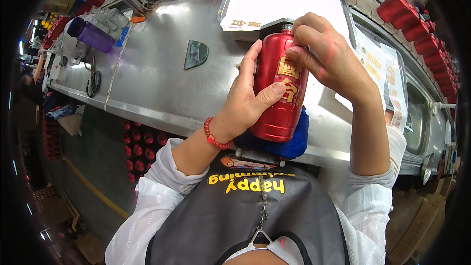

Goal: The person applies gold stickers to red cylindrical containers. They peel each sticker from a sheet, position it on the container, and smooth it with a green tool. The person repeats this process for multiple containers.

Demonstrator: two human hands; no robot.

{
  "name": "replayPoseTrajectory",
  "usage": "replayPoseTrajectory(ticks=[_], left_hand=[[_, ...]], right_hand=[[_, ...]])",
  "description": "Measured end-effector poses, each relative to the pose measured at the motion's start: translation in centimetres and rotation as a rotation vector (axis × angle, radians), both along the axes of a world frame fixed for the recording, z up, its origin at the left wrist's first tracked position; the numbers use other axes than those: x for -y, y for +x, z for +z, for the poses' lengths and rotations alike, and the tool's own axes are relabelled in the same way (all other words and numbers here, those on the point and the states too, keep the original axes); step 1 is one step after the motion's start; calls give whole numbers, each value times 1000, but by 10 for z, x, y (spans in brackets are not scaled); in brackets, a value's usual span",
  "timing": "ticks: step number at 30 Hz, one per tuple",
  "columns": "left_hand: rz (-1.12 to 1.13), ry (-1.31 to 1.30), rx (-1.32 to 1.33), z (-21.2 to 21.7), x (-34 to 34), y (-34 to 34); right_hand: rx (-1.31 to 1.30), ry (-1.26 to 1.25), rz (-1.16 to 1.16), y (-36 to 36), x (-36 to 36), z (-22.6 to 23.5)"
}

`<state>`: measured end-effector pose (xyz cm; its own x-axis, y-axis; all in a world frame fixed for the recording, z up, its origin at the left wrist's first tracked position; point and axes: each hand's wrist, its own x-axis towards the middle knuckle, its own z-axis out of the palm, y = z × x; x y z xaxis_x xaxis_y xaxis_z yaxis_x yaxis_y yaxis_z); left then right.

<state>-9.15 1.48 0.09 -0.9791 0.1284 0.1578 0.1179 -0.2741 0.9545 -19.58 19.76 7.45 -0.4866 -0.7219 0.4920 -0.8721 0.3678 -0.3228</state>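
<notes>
A glossy red ceramic bottle with gold lettering stood tilted over the steel desk, above a blue cloth. The left hand gripped the bottle's side; the right hand closed around its neck, fingertips on the label.

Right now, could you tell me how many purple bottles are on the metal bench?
1. The purple bottle lies on its side at the far left end of the metal bench, beside clear plastic items. Others may be hidden in the clutter there.
</notes>
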Motion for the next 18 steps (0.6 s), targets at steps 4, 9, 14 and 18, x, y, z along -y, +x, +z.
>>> replayPoseTrajectory(ticks=[4,9,14,18], left_hand=[[-10,24,-2,2,-1,1],[-61,88,80,9,2,2],[-4,-33,-1,1,1,2],[3,-81,-11,-5,2,-2]], right_hand=[[-4,2,-13,0,0,-1],[1,-8,-2,-2,1,-2],[20,1,-1,-1,1,1],[49,-4,-5,0,1,2]])
